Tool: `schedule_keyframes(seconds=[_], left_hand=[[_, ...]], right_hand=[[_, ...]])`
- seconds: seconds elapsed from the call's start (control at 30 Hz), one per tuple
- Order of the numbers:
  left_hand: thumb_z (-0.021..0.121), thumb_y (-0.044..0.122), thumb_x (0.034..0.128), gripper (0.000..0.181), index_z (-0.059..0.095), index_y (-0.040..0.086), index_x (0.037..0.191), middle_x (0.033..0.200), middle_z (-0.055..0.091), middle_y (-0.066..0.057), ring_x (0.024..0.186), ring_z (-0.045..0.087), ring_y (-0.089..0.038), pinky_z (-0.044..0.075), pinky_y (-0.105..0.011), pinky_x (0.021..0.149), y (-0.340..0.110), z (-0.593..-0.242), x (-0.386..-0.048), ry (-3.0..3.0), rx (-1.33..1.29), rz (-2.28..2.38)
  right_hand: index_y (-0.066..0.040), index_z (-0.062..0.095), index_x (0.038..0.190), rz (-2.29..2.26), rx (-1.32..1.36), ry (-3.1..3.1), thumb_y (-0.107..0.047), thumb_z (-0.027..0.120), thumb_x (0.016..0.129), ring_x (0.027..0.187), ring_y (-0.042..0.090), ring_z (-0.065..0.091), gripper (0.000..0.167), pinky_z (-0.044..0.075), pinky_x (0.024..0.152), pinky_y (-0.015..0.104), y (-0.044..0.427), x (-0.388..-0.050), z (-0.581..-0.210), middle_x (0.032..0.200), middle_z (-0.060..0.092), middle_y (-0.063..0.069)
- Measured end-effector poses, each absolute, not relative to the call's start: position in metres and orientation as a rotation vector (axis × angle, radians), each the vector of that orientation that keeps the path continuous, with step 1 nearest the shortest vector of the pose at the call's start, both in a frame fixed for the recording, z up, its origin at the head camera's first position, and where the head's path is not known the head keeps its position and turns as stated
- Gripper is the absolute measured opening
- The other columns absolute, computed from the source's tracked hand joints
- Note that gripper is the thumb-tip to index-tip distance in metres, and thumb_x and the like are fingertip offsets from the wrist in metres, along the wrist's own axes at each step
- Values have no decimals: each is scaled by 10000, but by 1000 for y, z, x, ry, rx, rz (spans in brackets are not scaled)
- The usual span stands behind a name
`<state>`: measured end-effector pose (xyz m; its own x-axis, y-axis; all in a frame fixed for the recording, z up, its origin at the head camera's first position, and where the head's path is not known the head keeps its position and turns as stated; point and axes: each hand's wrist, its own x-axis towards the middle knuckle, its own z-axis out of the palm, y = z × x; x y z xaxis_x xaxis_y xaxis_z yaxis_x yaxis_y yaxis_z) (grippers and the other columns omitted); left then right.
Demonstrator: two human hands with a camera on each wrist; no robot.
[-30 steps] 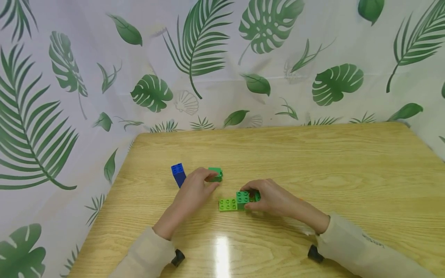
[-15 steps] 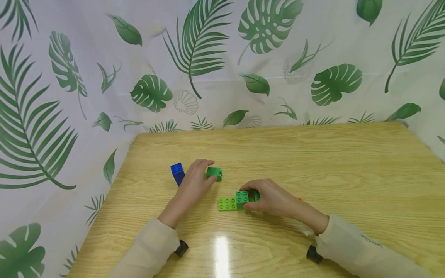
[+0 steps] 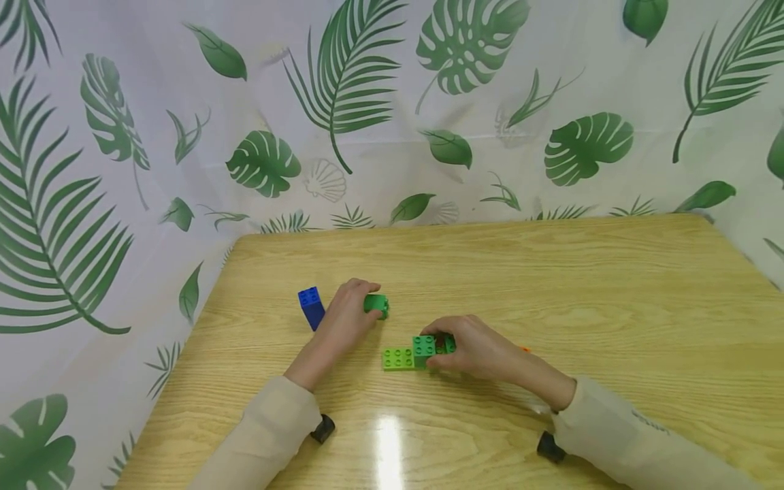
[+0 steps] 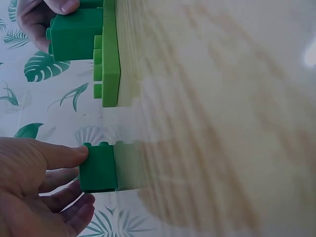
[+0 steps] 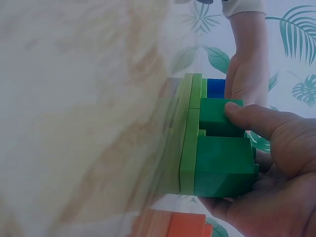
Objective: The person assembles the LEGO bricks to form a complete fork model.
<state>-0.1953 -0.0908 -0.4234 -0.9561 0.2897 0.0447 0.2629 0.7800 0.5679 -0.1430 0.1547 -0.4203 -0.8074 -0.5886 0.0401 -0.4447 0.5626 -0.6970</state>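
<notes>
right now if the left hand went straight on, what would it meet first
Likely the green brick that the left hand curls around; past it, the head view shows tabletop, though depth is unclear.

Hd view hi, wrist views low/close

Leaf-print cloth [image 3: 392,163] behind wooden table [image 3: 520,279]

The table [image 3: 551,272] bears a blue block [image 3: 312,311], green brick [image 4: 98,170] and lime plates [image 3: 397,360].
</notes>
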Motion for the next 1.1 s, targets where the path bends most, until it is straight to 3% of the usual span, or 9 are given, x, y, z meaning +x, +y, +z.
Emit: schedule_keyframes(seconds=[0.43,0.63,0.97,1.1], left_hand=[[743,168,979,398,667,43,1349,1290,629,-133,1145,576,-262,524,-423,952,-92,-425,-203,2868,472,887],[751,210,975,403,669,45,1333,1330,643,-125,1143,601,-250,531,-422,931,-95,-425,-203,2836,429,967],[738,313,984,434,644,113,1357,1251,677,-23,1079,631,-202,552,-381,876,-105,-420,-193,2698,365,1197],[729,313,991,437,636,124,1373,1287,668,-31,1135,637,-231,553,-406,920,-109,-419,-186,2652,386,1263]], right_hand=[[15,708,1216,-1074,-879,2592,-172,826,904,829,78,584,382,513,705,252,155,-143,-420,1017,702,0],[13,703,1223,-1062,-866,2588,-187,816,916,842,81,579,384,505,718,258,155,-142,-418,1024,696,-4],[14,700,1225,-1051,-870,2589,-187,813,917,829,69,570,385,501,710,257,155,-142,-419,1017,694,-8],[14,704,1219,-1048,-869,2593,-185,813,917,818,67,564,377,497,704,255,155,-142,-419,1008,694,-11]])
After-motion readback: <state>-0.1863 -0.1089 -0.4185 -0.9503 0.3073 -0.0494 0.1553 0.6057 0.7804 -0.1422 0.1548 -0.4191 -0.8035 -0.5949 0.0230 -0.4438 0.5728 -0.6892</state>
